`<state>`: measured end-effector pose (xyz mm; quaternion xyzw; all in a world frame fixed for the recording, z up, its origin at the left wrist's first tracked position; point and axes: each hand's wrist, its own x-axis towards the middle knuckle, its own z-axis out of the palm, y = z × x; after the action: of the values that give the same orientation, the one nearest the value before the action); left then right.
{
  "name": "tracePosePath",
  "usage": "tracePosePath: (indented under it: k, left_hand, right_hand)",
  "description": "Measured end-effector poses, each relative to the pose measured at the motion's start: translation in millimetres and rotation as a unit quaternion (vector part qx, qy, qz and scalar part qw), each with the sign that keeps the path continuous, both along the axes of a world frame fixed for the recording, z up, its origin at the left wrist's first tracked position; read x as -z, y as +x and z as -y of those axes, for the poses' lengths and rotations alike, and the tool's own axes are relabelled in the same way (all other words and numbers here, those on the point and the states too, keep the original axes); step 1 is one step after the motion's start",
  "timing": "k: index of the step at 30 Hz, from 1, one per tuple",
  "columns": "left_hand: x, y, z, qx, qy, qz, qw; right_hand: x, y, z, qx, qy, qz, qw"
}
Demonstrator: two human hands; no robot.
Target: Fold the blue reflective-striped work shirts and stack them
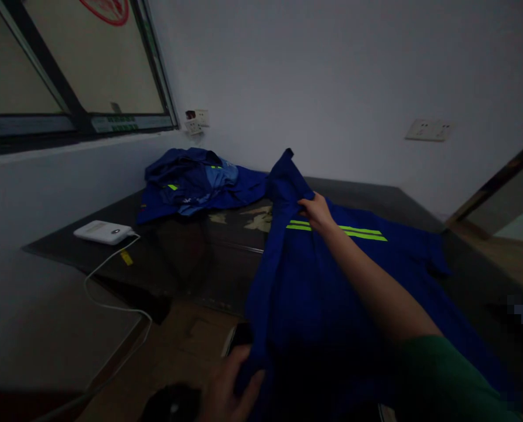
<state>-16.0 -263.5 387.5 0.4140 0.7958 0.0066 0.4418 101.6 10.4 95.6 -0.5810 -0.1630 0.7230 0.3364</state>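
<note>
A blue work jacket (322, 275) with two yellow-green stripes lies spread over the right part of the dark table and hangs toward me. Near its collar, my right hand (317, 212) pinches the cloth, the forearm crossing over the stripes. Low in the view, my left hand (232, 384) grips the jacket's lower front edge, its thumb and fingers closed around the fabric. Between the two hands the edge runs fairly straight and is lifted. Most of the lower part of the jacket is in deep shadow.
A rumpled heap of blue clothes (191, 181) lies at the back left of the table (191, 258). A white box-shaped device (103, 232) with a white cable (112, 306) sits at the left edge, close to a small yellow tag (126, 257). Wall sockets (428, 130) are behind.
</note>
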Motion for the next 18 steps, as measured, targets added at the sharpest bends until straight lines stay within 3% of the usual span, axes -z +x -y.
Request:
tracePosePath:
  k: [3,6,10,18]
  left_hand:
    - [19.5,33.7,-14.3,0.168,-0.119,0.105,0.973]
    - [37.3,51.0,-16.9,0.241,-0.219,0.151,0.934]
    - [45.4,50.2,-2.8,0.227,-0.236,0.135,0.935]
    - [58.3,51.1,25.7,0.184,-0.275,0.166,0.929]
  right_hand:
    - [12.3,45.5,34.6,0.012,-0.079,-0.002,0.997]
    - [17.6,70.3,66.8,-0.021,-0.142,0.014,0.99]
    - [20.2,76.7,85.3,-0.034,-0.166,0.0,0.985]
    - [27.0,75.4,90.0,-0.026,-0.151,-0.016,0.988]
